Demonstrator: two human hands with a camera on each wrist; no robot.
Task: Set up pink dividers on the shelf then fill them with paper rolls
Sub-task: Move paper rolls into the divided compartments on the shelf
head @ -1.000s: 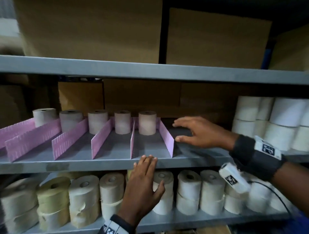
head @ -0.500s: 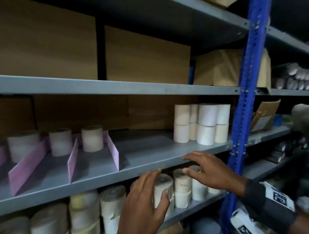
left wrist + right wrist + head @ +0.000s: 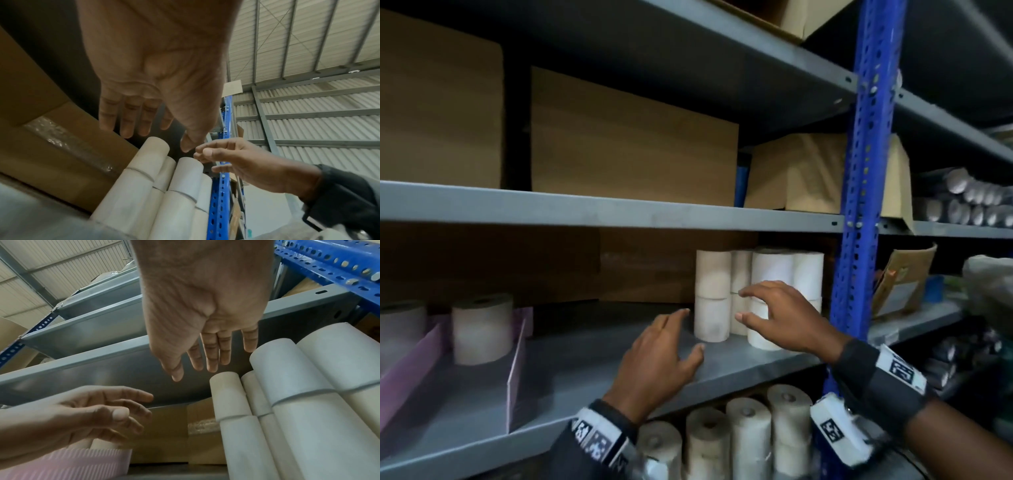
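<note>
Stacked white paper rolls (image 3: 753, 294) stand two high at the right end of the grey middle shelf (image 3: 592, 373). My right hand (image 3: 767, 315) reaches in front of them, fingers spread, holding nothing. My left hand (image 3: 671, 346) hovers over the shelf just left of the stack, fingers loose and empty. Both wrist views show open palms near the rolls (image 3: 148, 172) (image 3: 292, 386). Pink dividers (image 3: 515, 373) stand on the shelf at the left, with a single roll (image 3: 482, 329) at the back between two of them.
A blue perforated upright (image 3: 859, 192) rises just right of the stack. Cardboard boxes (image 3: 633, 137) fill the shelf above. More rolls (image 3: 750, 442) stand on the shelf below. Tubes and a torn box (image 3: 904, 277) lie in the bay to the right.
The view has swung right along the shelf. Both hands have risen from the shelf edge and moved right to the stacked rolls; the left came up from the lower shelf's rolls.
</note>
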